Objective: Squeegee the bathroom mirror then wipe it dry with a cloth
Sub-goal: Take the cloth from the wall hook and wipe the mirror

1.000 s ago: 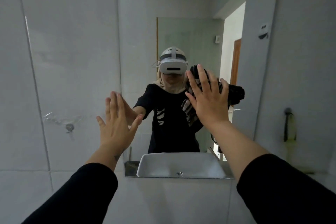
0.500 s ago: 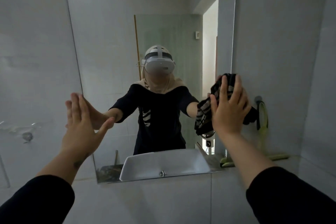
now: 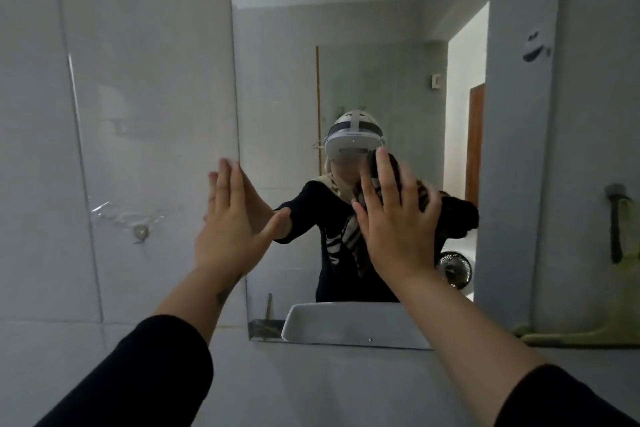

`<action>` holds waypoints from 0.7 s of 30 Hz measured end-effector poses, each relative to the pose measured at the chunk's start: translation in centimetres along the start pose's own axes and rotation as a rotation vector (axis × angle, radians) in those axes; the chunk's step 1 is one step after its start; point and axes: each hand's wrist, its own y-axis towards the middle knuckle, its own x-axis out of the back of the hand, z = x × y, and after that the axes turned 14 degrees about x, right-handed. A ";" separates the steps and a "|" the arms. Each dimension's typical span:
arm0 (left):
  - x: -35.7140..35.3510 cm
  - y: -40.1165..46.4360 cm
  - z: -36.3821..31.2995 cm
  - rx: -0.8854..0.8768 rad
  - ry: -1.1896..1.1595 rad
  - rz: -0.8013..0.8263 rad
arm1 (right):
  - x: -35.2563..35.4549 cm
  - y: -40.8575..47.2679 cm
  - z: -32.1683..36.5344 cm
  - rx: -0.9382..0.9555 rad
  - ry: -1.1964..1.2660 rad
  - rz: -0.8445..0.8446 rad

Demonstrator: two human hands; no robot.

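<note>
The bathroom mirror (image 3: 363,55) hangs on the tiled wall straight ahead. My right hand (image 3: 398,218) is spread flat and presses a dark striped cloth (image 3: 453,215) against the glass near its middle right; most of the cloth is hidden behind the hand. My left hand (image 3: 230,222) lies flat with fingers together on the mirror's left edge, holding nothing. A yellow-green squeegee (image 3: 620,288) hangs from a hook on the wall to the right of the mirror, its blade low at the edge.
A white basin shows reflected along the mirror's bottom (image 3: 346,322). A small wall hook (image 3: 141,231) sits on the tiles at left. Another fitting (image 3: 535,45) is stuck high on the wall right of the mirror.
My right hand has swept the cloth leftward from the mirror's right edge toward the middle and a little up. My left hand stays on the mirror's left edge. My head turned back left.
</note>
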 end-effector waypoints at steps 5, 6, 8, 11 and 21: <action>-0.4 -0.9 2.7 -0.100 0.030 0.000 | 0.4 5.0 5.6 0.154 0.043 -0.053; -0.6 -1.3 3.6 -0.100 0.052 0.006 | 0.4 5.8 6.6 0.179 0.041 -0.059; -1.2 -2.3 5.5 -0.075 0.103 0.023 | 0.4 7.0 8.4 0.229 0.041 -0.070; -2.3 -4.1 7.8 -0.047 0.128 0.079 | 0.1 7.4 10.5 0.298 0.024 -0.093; -3.5 -5.9 9.0 -0.017 0.213 0.152 | -0.8 0.6 12.5 0.446 0.049 -0.057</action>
